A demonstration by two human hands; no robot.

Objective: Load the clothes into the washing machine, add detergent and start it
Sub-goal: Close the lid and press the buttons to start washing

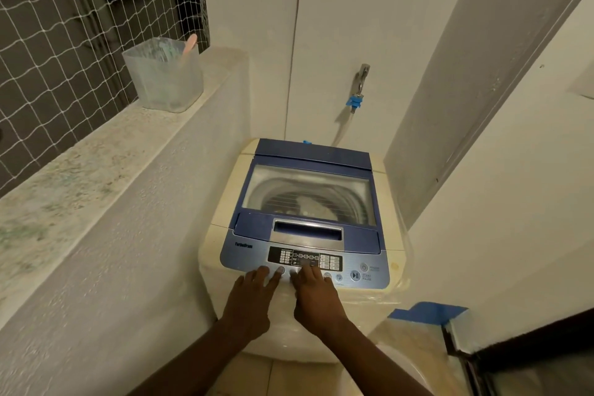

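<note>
A cream top-loading washing machine (221,212) with a blue lid (308,154) stands in the corner, lid down. Through its clear window (308,193) I see the drum with pale clothes at the bottom. Both my hands rest on the blue control panel (238,255) at the front. My left hand (252,297) has its fingers spread, fingertips on the round buttons below the display. My right hand (316,294) lies beside it, fingers on the buttons under the display (305,259). The start/pause button (355,275) sits to the right, uncovered. Neither hand holds anything.
A translucent plastic tub (164,77) with a pink-handled item stands on the stone ledge (80,170) at left, before a netted window. A tap (361,80) with a blue hose fitting is on the wall behind. A blue-rimmed container (427,315) sits at lower right by a door.
</note>
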